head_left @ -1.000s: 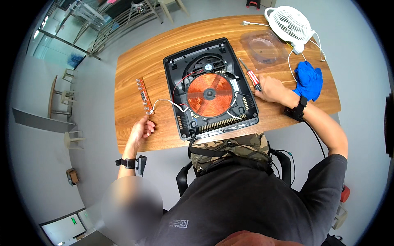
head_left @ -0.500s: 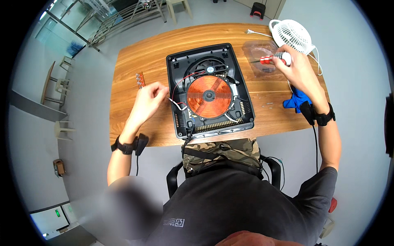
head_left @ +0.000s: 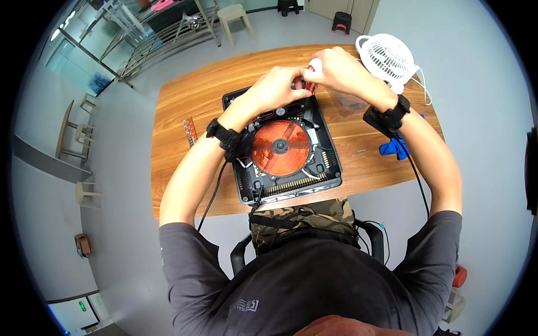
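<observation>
Presently, a red-and-white screwdriver (head_left: 316, 65) is gripped by the curled fingers of the right hand (head_left: 338, 68), over the far right corner of an open black casing (head_left: 325, 155) on a wooden table (head_left: 196, 84). The left hand (head_left: 276, 89) is held beside it, thumb and forefinger curved; whether anything is pinched cannot be told. Pale printing (head_left: 245, 306) is noted on the shirt (head_left: 325, 274).

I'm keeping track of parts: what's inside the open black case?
In the case sit a copper coil, white wires beside it and part of a fan beyond. The left hand hides some of the far end; anything under the coil is covered.
</observation>
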`<state>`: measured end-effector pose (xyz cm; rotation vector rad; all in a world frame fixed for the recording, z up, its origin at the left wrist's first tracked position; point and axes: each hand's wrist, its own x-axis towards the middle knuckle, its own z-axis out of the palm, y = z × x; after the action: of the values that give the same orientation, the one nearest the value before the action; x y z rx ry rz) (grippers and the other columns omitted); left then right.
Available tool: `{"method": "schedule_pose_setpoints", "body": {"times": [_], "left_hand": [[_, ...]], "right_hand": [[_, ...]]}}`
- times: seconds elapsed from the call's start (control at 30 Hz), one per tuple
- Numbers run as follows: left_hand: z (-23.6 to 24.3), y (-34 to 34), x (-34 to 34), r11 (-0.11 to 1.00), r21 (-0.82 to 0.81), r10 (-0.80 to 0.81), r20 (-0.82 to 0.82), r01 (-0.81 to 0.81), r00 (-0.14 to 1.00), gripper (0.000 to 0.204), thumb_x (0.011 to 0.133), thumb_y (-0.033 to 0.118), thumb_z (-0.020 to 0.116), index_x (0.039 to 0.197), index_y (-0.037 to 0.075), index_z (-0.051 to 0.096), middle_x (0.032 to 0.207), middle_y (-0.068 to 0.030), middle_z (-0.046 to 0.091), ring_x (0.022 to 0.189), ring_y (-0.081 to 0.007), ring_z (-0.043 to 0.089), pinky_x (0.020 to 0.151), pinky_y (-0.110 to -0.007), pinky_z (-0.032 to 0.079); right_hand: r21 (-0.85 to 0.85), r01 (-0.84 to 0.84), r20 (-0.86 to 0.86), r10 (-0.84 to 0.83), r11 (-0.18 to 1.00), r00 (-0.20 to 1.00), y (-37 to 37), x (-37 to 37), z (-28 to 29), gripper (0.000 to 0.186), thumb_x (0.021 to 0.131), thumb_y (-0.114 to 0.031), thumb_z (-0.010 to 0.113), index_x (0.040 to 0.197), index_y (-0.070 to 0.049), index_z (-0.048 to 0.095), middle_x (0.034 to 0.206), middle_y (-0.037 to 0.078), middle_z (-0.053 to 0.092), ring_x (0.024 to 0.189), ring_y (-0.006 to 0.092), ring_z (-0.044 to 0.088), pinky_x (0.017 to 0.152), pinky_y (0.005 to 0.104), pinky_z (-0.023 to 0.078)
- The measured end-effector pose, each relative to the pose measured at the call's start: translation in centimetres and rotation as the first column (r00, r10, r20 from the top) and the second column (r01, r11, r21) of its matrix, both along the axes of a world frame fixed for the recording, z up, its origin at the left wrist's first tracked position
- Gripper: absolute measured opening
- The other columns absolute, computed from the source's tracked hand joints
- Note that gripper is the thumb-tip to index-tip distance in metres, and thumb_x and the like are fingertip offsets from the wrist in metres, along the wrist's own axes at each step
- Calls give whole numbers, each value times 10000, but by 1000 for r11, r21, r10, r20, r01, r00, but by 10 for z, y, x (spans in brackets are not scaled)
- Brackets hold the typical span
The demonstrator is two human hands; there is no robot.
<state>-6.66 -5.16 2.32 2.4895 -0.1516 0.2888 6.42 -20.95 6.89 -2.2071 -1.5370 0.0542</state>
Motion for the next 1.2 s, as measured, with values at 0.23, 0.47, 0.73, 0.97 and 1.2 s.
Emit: {"method": "schedule_pose_setpoints", "body": {"times": [0.23,0.47,0.73,0.97,1.2], "left_hand": [[-20,5,23,988,-136,62,-85,-73,994,247,915,176,742,1068,-15,716,982,-94,786,964,-174,744,878,-327,558],[-20,3,21,971,-232,38,-91,-58,995,194,933,119,717,1056,-32,710,991,-105,785,958,-172,750,881,-321,572],[-23,7,18,971,-231,51,-73,-67,996,186,927,121,723,1033,-31,715,977,-103,786,950,-178,754,870,-320,575],[-25,8,20,965,-208,148,-65,-159,987,196,883,140,746,1008,-11,729,921,-105,783,911,-184,757,843,-331,573],[-30,0,20,945,-133,302,10,-298,953,357,803,260,828,970,-26,695,873,-195,746,851,-325,742,786,-410,565]], "right_hand": [[-3,-23,5,23,1000,1000,11,14,-8,395,797,-394,686,773,-6,757,693,243,686,690,417,703,676,464,587],[0,-42,-29,42,999,999,16,17,-14,407,788,-396,690,759,6,746,705,255,684,696,419,704,664,468,581],[14,-25,-20,25,1000,999,21,12,-16,419,793,-403,699,735,11,732,709,258,685,711,420,707,665,483,574],[45,0,107,-5,999,994,23,8,-17,447,835,-397,702,1035,3,718,860,248,728,808,440,718,730,498,593],[-22,-44,216,48,999,975,23,-2,-18,387,905,-335,616,1113,-9,615,890,242,719,847,437,709,754,534,575]]}}
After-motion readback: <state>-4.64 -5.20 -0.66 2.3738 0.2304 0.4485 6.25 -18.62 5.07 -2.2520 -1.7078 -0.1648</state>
